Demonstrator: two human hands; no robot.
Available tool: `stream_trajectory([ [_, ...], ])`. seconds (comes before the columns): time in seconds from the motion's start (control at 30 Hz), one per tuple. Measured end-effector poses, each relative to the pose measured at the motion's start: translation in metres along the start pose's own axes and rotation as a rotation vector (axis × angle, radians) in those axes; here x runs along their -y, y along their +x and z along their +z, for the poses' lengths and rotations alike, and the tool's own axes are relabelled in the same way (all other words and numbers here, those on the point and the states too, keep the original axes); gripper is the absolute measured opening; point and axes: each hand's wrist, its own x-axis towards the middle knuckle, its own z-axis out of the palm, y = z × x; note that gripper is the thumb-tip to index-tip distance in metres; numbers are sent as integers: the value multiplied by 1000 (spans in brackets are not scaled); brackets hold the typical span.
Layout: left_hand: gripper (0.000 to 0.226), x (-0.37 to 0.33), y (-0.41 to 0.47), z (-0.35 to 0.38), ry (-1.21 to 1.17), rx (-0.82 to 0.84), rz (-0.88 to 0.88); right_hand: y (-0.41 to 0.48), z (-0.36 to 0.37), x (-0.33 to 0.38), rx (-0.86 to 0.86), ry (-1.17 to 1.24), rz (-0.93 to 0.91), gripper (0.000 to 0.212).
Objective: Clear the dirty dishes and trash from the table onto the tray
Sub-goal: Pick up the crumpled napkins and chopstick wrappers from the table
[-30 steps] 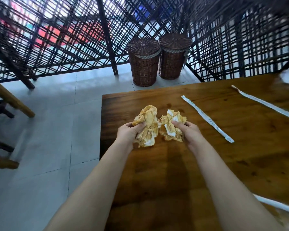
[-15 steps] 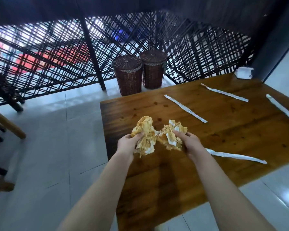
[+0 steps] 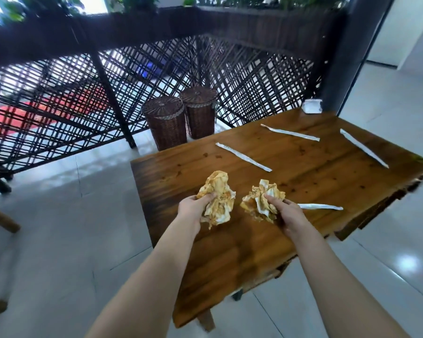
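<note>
Left hand (image 3: 193, 208): fingers are curled and clamped on the left wad (image 3: 219, 198), a crumpled, orange-stained napkin, with the thumb pressed across its front. Right hand (image 3: 288, 215): fingers are clamped the same way on the right wad (image 3: 261, 201), also a stained napkin, thumb on top.

Both wads are held side by side over the near-left part of the wooden table (image 3: 303, 181), with a clear gap between them. Contact with the tabletop cannot be told.

4 white paper strips are laid flat on the table, all well apart:
- near strip (image 3: 320, 206): just beside the right hand, its left end hidden behind the hand
- middle strip (image 3: 243, 156): beyond the wads
- far strip (image 3: 289, 132): near the far edge
- right strip (image 3: 363, 148): toward the right edge

A small white box (image 3: 311, 106) is seen at the far corner, too blurred for detail.

Off the table, 2 lidded wicker baskets, left basket (image 3: 166, 123) and right basket (image 3: 199, 111), are set just beside each other on the tiled floor (image 3: 59, 228), in front of a dark lattice screen (image 3: 59, 93).
</note>
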Motion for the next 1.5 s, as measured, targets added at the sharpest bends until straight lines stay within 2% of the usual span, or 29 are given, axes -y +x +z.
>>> stream_trajectory([
  [0.2, 65, 5, -12, 28, 15, 26, 12, -13, -37, 2, -2, 54, -1, 42],
  [0.3, 58, 14, -21, 46, 57, 28, 29, -19, -62, 0, -12, 59, 12, 49],
  [0.43, 62, 30, -34, 72, 61, 52, 32, -29, -102, 2, -36, 83, 7, 36],
  [0.53, 63, 43, -46, 97, 54, 73, 13, -34, -133, 5, -69, 105, -1, 38],
  [0.77, 91, 87, -74, 168, 16, 156, -40, -52, -224, 15, -100, 134, -1, 31],
  [0.83, 111, 102, -90, 200, -6, 218, -63, -58, -262, 18, -129, 136, 8, 44],
  [0.87, 114, 107, -93, 210, -26, 234, -72, -60, -273, 19, -135, 131, 18, 52],
  [0.97, 111, 124, -120, 247, -38, 281, -89, -69, -313, 22, -157, 127, 0, 58],
  [1.07, 73, 138, -141, 281, 2, 284, -85, -77, -351, 25, -194, 139, -27, 60],
  [1.1, 67, 141, -145, 291, 17, 284, -93, -80, -362, 27, -198, 142, -35, 59],
  [1.33, 54, 162, -164, 361, 92, 392, -59, -93, -434, 27, -281, 191, -56, 37],
  [1.5, 35, 175, -169, 411, 139, 490, -70, -92, -478, 30, -375, 267, -76, 35],
])
